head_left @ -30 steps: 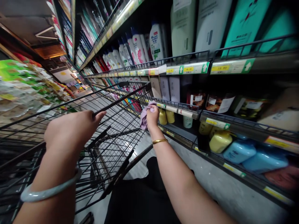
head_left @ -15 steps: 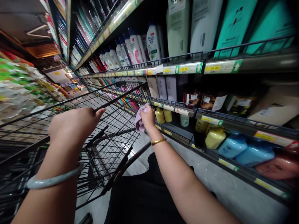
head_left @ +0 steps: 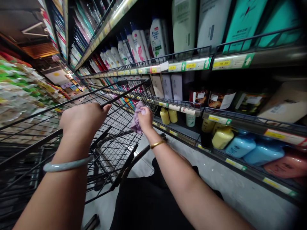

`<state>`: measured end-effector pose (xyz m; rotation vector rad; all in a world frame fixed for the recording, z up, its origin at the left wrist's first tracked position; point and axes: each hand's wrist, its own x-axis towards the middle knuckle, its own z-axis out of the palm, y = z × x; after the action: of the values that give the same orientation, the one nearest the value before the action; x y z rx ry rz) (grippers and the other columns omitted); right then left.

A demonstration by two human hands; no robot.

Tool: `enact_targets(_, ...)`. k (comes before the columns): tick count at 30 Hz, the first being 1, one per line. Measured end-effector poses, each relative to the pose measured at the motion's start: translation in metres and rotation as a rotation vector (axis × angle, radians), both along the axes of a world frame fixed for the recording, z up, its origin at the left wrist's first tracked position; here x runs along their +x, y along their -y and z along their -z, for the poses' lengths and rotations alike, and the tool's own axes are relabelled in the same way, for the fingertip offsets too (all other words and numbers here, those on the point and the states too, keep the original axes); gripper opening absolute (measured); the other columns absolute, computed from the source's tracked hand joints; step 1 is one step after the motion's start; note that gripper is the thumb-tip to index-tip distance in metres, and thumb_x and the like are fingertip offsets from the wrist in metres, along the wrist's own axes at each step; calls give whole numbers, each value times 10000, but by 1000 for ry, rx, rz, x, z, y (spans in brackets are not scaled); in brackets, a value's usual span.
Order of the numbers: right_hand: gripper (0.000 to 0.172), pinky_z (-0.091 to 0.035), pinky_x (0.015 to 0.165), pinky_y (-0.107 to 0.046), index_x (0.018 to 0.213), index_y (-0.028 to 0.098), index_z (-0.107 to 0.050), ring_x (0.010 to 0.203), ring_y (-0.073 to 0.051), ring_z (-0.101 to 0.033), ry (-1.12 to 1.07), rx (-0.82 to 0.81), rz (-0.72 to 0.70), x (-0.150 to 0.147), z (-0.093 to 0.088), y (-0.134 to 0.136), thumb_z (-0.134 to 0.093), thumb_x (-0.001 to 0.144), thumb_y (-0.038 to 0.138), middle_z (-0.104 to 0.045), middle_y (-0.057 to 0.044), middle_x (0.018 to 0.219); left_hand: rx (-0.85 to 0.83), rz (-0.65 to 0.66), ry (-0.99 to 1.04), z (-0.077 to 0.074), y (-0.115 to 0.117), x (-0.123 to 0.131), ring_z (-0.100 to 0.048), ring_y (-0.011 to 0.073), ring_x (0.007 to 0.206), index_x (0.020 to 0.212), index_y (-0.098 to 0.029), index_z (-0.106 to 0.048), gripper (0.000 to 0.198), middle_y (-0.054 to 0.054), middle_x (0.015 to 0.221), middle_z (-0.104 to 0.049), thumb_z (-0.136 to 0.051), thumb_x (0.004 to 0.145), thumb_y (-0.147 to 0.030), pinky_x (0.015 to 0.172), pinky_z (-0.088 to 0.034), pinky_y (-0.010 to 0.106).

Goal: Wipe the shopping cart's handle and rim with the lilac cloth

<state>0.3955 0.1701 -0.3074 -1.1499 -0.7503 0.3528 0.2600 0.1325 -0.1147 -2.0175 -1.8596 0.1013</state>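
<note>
My left hand is wrapped round the dark handle bar of a black wire shopping cart, with a pale bangle on the wrist. A crumpled purple cloth is bunched in my right hand, whose fingers are closed on it. That hand is beside the cart's right rim, near the front of the lower shelf, and a gold bracelet circles its wrist. Part of the cloth hangs down over the cart's wire side.
Shelves on the right carry shampoo bottles, jars, blue bottles and yellow bottles. Price labels line the shelf edges. Packaged goods are stacked on the left. Grey floor shows below the shelves.
My right hand has moved slightly left with the cloth. My left hand now appears a little farther right and higher in the view, still on the cart's bar.
</note>
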Motion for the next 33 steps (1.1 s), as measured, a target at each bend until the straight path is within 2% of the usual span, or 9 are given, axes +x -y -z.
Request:
enact_targets(4, 306, -491, 1198, -372, 1181, 218, -710, 1353, -209, -600, 197, 195, 17, -39, -39, 11, -691, 881, 162, -650, -119, 1388, 45, 45, -1, 6, -10, 0, -681, 500, 1165, 1282, -102, -746, 1051, 315, 1227, -704, -120, 888, -848, 847, -544, 585)
enact_targets(7, 399, -413, 1279, -391, 1288, 224, -702, 1526, -231, -450, 327, 207, 49, -42, -38, 12, -653, 904, 127, -541, -118, 1555, 56, 61, -11, 6, -10, 2, -687, 499, 1143, 1246, -110, -756, 972, 316, 1213, -711, -166, 920, -810, 872, -561, 595)
enact_targets(13, 448, -532, 1157, -419, 1269, 207, -735, 1264, -241, -677, 160, -121, 8, -2, -4, 12, -613, 870, 45, -687, -115, 1370, 22, 27, 3, 0, -7, 10, -647, 496, 1206, 1222, -111, -751, 888, 297, 1297, -690, -245, 934, -781, 954, -560, 610)
enact_targets(17, 341, -515, 1156, -318, 1142, 196, -755, 1238, -185, -677, 189, 105, 37, -13, -29, 22, -619, 869, 44, -723, -82, 1263, 10, 33, 19, 0, -13, 14, -621, 499, 1247, 1256, -110, -743, 882, 309, 1339, -668, -271, 932, -782, 979, -545, 612)
enact_targets(20, 322, -503, 1150, -271, 1128, 230, -750, 1244, -159, -663, 321, 290, -51, -31, -40, 24, -620, 883, 67, -723, -55, 1238, 3, 34, 16, 1, -16, 16, -626, 493, 1244, 1283, -105, -729, 890, 306, 1354, -662, -252, 943, -775, 986, -540, 609)
enact_targets(23, 318, -523, 1106, -282, 1040, 248, -754, 1200, -166, -676, 216, 136, -101, -30, -24, 17, -622, 841, 39, -733, -35, 1218, -5, 39, 12, 1, -15, 17, -626, 494, 1249, 1303, -98, -717, 908, 311, 1361, -656, -246, 945, -786, 982, -539, 614)
enact_targets(27, 261, -570, 1015, -378, 980, 206, -722, 1054, -214, -699, -25, -88, -24, -21, -1, 10, -604, 809, 48, -747, -70, 1126, 0, 36, 29, -1, -16, 22, -626, 497, 1262, 1324, -102, -706, 901, 310, 1360, -656, -258, 945, -787, 979, -545, 618)
enact_targets(29, 244, -580, 980, -354, 972, 208, -715, 1009, -201, -703, -37, -70, -31, -29, -7, 12, -600, 813, 62, -748, -57, 1085, -1, 43, 38, -1, -18, 24, -625, 505, 1265, 1336, -99, -699, 895, 316, 1363, -652, -264, 948, -778, 980, -544, 625)
enact_targets(33, 256, -562, 989, -276, 985, 239, -724, 1054, -169, -700, 82, 200, -153, -61, -35, 23, -639, 801, 82, -743, -23, 1093, -6, 49, 36, 0, -21, 27, -644, 510, 1230, 1306, -89, -714, 852, 308, 1340, -669, -299, 949, -742, 978, -549, 605)
